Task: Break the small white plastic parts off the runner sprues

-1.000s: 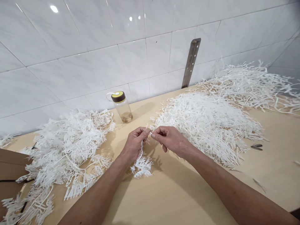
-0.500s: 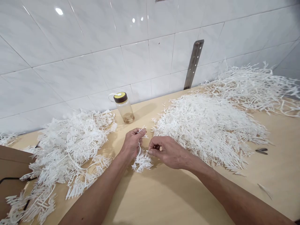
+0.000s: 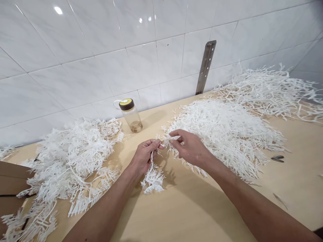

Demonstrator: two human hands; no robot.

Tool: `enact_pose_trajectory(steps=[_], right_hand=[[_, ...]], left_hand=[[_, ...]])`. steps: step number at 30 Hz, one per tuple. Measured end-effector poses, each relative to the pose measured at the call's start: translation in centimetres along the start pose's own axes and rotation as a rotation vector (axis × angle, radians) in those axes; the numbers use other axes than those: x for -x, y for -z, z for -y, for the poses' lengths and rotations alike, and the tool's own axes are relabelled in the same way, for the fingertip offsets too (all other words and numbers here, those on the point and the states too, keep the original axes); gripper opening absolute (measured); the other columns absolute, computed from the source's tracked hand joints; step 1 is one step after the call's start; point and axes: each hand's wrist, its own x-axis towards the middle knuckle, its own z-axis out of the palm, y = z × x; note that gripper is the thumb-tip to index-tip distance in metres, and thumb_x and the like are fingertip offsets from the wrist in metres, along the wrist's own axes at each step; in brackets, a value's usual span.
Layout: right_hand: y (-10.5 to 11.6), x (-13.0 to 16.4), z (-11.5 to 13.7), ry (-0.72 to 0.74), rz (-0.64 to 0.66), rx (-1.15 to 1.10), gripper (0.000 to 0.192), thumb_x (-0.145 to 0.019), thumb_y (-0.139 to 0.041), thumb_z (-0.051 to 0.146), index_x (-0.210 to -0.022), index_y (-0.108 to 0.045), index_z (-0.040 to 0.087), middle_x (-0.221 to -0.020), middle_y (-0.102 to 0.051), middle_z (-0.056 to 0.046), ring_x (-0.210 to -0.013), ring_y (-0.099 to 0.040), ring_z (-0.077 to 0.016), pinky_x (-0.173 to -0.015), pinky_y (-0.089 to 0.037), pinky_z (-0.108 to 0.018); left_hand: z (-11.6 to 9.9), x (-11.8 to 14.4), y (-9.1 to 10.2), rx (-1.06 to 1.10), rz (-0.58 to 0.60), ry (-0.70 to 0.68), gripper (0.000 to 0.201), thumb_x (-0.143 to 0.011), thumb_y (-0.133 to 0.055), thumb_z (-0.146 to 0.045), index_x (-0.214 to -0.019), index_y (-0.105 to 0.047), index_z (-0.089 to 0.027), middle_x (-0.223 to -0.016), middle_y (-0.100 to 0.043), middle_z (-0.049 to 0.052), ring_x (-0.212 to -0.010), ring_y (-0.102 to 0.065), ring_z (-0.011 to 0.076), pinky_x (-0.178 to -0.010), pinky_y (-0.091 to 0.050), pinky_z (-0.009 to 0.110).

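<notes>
Worktop (image 3: 156,215), bearing a right pile (image 3: 222,131) and left pile (image 3: 70,154), both white. Right hand (image 3: 189,146) close by the right pile, thumb and forefinger barely parted; cannot tell if gripping anything. Left hand (image 3: 145,153) pinching a tufted strand (image 3: 153,181) between the piles. Fine strand work, apparently; calls for a precise pinch.

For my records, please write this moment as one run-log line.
left hand: holding white strand | right hand: near white pile, grip unclear | bottle: upright, lid on
</notes>
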Motion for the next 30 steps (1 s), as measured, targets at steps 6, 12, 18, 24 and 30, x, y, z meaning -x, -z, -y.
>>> enact_pose_trajectory(steps=[6,12,18,24,30], right_hand=[[-1.2,0.6,1.0,-0.036,0.221,-0.259,0.022,-0.087,-0.059,0.039,-0.093,-0.066,0.02,-0.08,-0.069,-0.002,-0.043,-0.05,-0.0088,-0.037,-0.04,-0.023],[-1.3,0.4,1.1,-0.006,0.186,-0.166,0.016,-0.086,-0.057,0.029,-0.077,-0.063,0.018,-0.071,-0.064,0.0,-0.049,-0.05,-0.0092,-0.046,-0.039,-0.023],[-2.8,1.6,1.7,0.226,0.126,0.09,0.019,-0.09,-0.047,0.016,-0.073,-0.053,0.018,-0.068,-0.057,0.0,-0.06,-0.045,-0.0126,-0.056,-0.034,-0.026],[-2.7,1.8,1.9,0.24,0.092,0.04,0.015,-0.089,-0.049,0.013,-0.076,-0.057,0.019,-0.068,-0.06,0.001,-0.06,-0.049,-0.0125,-0.058,-0.036,-0.025],[-0.9,0.3,0.4,0.115,-0.112,0.067,0.01,-0.085,-0.056,0.02,-0.077,-0.061,0.02,-0.063,-0.061,0.001,-0.057,-0.052,-0.0136,-0.06,-0.039,-0.027]], left_hand=[[0.2,0.2,-0.2,-0.015,0.042,-0.004,0.036,-0.07,-0.081,-0.045,-0.067,-0.062,-0.015,-0.044,-0.037,-0.008,-0.037,-0.024,0.0028,-0.038,-0.009,0.022],[0.3,0.2,-0.1,-0.008,0.031,-0.027,0.037,-0.071,-0.08,-0.045,-0.066,-0.059,-0.014,-0.049,-0.039,-0.007,-0.039,-0.022,0.0027,-0.039,-0.011,0.022],[0.9,-0.2,-0.2,-0.037,-0.097,-0.078,0.04,-0.067,-0.083,-0.045,-0.064,-0.056,-0.015,-0.047,-0.04,-0.007,-0.041,-0.028,0.0036,-0.041,-0.018,0.02],[0.1,-0.7,0.4,-0.062,-0.169,-0.094,0.039,-0.067,-0.081,-0.049,-0.066,-0.062,-0.015,-0.04,-0.03,-0.01,-0.038,-0.019,0.0035,-0.04,-0.009,0.022],[-0.5,-0.2,0.1,-0.039,-0.15,-0.099,0.043,-0.059,-0.087,-0.048,-0.061,-0.062,-0.014,-0.052,-0.051,-0.004,-0.039,-0.026,0.0008,-0.039,-0.013,0.022]])
